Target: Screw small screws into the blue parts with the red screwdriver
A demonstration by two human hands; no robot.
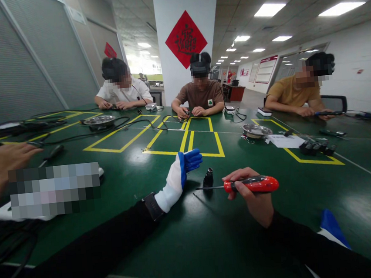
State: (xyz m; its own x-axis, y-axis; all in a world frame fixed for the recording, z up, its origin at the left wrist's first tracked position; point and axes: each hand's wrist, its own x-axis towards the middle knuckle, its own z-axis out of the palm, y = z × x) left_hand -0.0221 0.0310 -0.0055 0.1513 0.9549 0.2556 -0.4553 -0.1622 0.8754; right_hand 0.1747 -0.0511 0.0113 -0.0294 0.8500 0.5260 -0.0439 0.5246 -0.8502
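My right hand [252,200], bare, is wrapped round the handle of a screwdriver [262,184]. The handle is red and black, and its thin shaft points left, level above the table. My left hand [183,167] wears a white and blue glove, fingers stretched out and held together, with nothing seen in its grasp. Between the two hands a small black cylindrical part [208,178] with a shiny top stands on the green table [182,244]. The screwdriver's shaft passes in front of this part's base; whether they touch I cannot tell.
Metal bowls [257,131] stand farther back, near a paper sheet [286,141] and black parts [317,147]. A blue and white glove [334,229] lies at my right. Another person's hand [6,163], a second screwdriver [52,155] and cables are at left. Three people sit opposite.
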